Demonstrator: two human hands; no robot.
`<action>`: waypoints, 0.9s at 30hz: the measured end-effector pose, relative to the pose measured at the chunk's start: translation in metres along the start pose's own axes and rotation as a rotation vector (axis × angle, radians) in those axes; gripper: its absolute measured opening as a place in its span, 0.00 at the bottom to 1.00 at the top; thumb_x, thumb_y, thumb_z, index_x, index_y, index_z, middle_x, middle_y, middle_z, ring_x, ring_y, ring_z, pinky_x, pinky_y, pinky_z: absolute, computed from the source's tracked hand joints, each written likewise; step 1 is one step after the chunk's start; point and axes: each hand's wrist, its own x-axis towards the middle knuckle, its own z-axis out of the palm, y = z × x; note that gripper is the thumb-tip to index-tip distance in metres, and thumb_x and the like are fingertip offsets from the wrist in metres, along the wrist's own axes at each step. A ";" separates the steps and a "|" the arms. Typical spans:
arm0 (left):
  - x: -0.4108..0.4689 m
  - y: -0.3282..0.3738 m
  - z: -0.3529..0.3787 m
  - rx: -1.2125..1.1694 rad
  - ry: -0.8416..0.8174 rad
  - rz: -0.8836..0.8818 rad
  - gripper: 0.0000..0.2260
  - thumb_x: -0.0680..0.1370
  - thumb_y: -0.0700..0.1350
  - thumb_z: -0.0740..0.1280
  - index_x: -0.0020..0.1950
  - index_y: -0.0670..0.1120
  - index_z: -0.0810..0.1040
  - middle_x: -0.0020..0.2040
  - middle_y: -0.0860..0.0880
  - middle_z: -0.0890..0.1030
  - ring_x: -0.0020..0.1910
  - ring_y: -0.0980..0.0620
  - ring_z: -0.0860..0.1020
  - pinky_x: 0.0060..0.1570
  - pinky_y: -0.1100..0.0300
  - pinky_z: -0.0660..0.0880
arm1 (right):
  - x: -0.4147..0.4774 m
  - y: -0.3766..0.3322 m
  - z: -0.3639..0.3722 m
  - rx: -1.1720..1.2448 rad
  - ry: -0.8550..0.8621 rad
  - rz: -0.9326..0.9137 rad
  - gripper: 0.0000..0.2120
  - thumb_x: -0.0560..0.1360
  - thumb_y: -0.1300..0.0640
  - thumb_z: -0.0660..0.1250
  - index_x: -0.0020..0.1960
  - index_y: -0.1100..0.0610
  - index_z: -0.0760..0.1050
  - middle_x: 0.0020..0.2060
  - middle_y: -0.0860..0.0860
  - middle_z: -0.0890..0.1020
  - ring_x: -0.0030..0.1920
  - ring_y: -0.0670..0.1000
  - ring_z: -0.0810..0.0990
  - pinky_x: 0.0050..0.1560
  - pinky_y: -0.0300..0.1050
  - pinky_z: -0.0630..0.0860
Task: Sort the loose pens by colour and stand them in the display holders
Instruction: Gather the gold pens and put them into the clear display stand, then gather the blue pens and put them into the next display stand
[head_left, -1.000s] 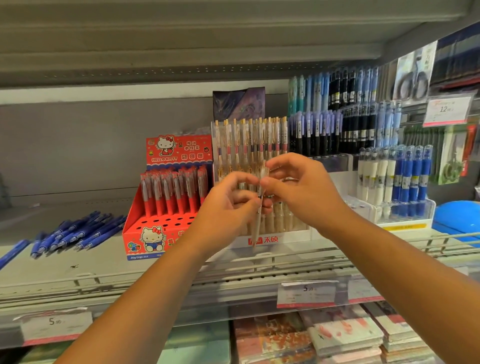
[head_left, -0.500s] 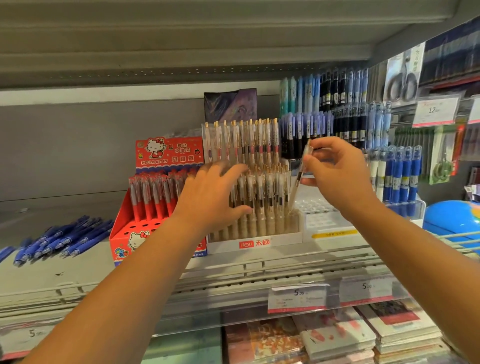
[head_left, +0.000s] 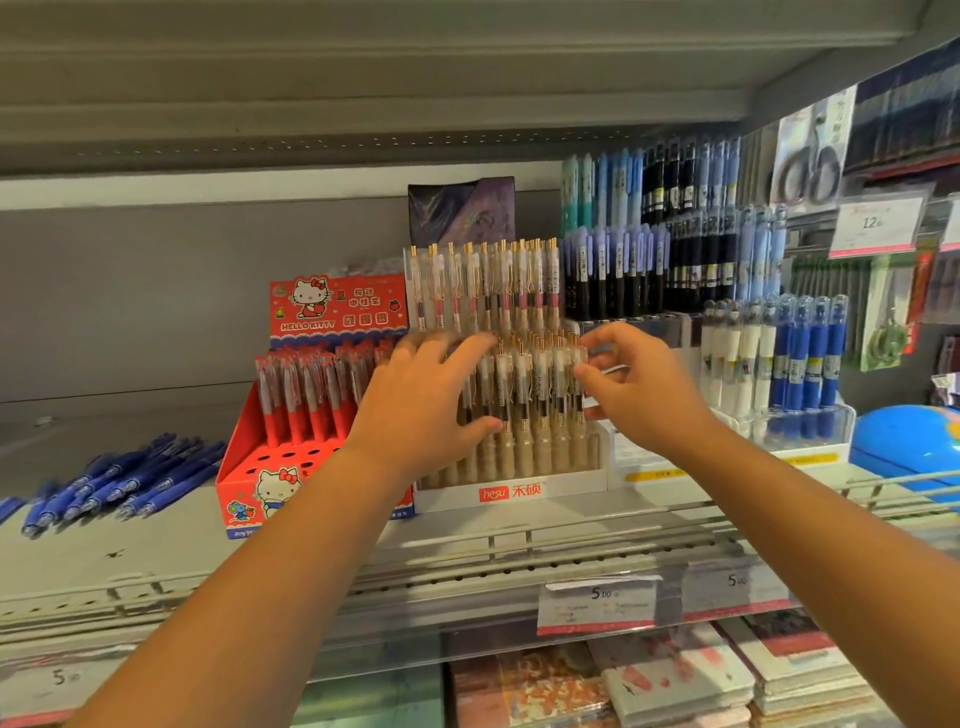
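A white display holder (head_left: 566, 486) in the middle of the shelf is packed with clear, gold-clipped pens (head_left: 524, 384) standing in tiers. My left hand (head_left: 426, 405) lies spread over the left part of the front rows, thumb in front of the pens. My right hand (head_left: 644, 395) pinches the top of the rightmost clear pen (head_left: 575, 395) between thumb and forefinger; that pen stands in the holder's right end. Several loose blue pens (head_left: 119, 483) lie flat on the shelf at far left. A red Hello Kitty holder (head_left: 270, 467) with red pens has open holes in its front rows.
Right of the white holder stand a clear holder of white and blue pens (head_left: 779, 364) and tiers of dark and light-blue pens (head_left: 649, 249) behind. A blue round object (head_left: 909, 441) sits far right. Price tags (head_left: 597, 603) line the shelf's front rail; notebooks (head_left: 675, 675) are stacked below.
My right hand has brought the clear pen down and left, from beside the holder into its right end. My left hand has stayed on the front rows.
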 end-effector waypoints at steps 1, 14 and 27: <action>0.000 0.000 0.001 -0.008 0.001 0.001 0.36 0.72 0.64 0.70 0.76 0.58 0.60 0.73 0.49 0.69 0.72 0.40 0.64 0.67 0.39 0.68 | 0.000 -0.001 0.000 0.011 -0.007 0.008 0.08 0.78 0.59 0.68 0.55 0.48 0.74 0.43 0.51 0.80 0.40 0.50 0.83 0.33 0.39 0.81; -0.039 -0.015 -0.045 -0.455 0.135 -0.078 0.24 0.77 0.53 0.69 0.72 0.57 0.67 0.69 0.60 0.70 0.67 0.63 0.66 0.67 0.56 0.66 | -0.034 -0.029 -0.012 0.097 0.018 -0.115 0.13 0.77 0.56 0.70 0.60 0.46 0.74 0.50 0.42 0.81 0.50 0.39 0.79 0.51 0.42 0.78; -0.185 -0.058 -0.130 -0.560 0.038 -0.587 0.13 0.79 0.45 0.69 0.62 0.53 0.76 0.61 0.54 0.79 0.62 0.56 0.76 0.66 0.50 0.71 | -0.080 -0.122 0.099 0.152 -0.684 -0.175 0.15 0.76 0.54 0.71 0.62 0.53 0.77 0.54 0.47 0.82 0.55 0.44 0.80 0.60 0.43 0.76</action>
